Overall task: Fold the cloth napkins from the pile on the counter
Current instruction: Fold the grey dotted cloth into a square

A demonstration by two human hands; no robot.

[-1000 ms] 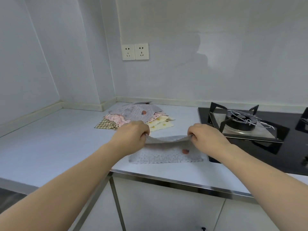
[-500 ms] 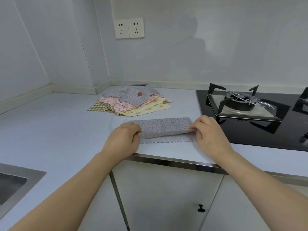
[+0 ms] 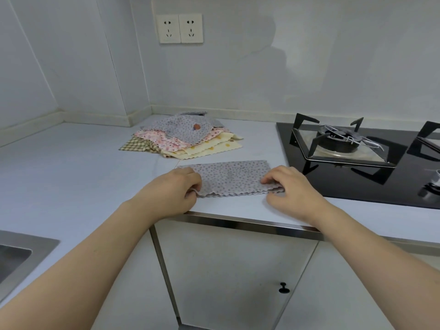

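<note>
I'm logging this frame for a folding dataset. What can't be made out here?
Head view only:
- Ends of the napkin: covered by the left hand and right hand.
- Number of cloths in the pile: lower ones overlapped.
- Sink: cut off by the left edge.

Left arm: bare forearm reaching forward from the lower left, wrist low.
Left hand point(image 3: 175, 190): knuckles up, fingers curled under, pinching the left end of the grey dotted folded cloth napkin point(image 3: 234, 177).
Right arm: bare forearm reaching in from the lower right.
Right hand point(image 3: 291, 188): palm down, fingers bent, fingertips point(image 3: 266, 180) pinching the napkin's right end.
</note>
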